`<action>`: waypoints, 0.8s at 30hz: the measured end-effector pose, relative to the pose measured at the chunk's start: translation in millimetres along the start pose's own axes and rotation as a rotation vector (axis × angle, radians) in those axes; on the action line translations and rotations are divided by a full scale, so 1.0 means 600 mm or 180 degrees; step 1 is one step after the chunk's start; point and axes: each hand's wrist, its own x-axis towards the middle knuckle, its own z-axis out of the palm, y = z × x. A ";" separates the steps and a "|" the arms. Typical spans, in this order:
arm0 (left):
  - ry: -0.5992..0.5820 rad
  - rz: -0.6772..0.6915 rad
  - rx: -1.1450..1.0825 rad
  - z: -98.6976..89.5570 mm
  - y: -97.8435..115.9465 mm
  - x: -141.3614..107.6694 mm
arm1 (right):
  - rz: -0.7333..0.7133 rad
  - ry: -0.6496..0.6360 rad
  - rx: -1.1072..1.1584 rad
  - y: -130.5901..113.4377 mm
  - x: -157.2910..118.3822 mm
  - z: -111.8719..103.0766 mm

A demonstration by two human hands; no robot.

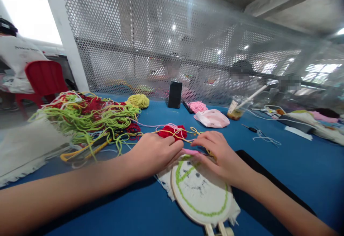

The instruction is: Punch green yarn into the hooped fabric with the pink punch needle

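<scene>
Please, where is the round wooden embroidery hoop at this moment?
In the head view, the round wooden embroidery hoop lies bottom centre on the blue table, just below the person's right hand.

A blue table [301, 171] carries a tangled heap of green and red yarn [88, 117], a yellow yarn ball [138, 101], an upright black phone [175, 94], a pink plastic bag [212, 118], a plastic cup [233, 108] with a straw, and a wooden embroidery hoop [200, 189] near the edge.

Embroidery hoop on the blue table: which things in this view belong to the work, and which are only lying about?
Belong to the work: embroidery hoop, pink strand, red yarn, green yarn heap.
Only lying about: black phone, plastic cup, pink plastic bag.
</scene>
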 end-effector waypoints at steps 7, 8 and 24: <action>0.0094 0.0032 -0.0083 0.001 0.013 -0.002 | -0.0522 -0.0004 -0.0569 -0.012 0.000 0.009; 0.0081 0.0019 -0.0097 0.000 0.012 -0.002 | -0.0483 0.0007 -0.0569 -0.009 0.001 0.009; -0.0051 -0.0253 -0.0169 0.004 -0.019 0.002 | -0.0090 0.0095 -0.1009 0.047 0.001 0.001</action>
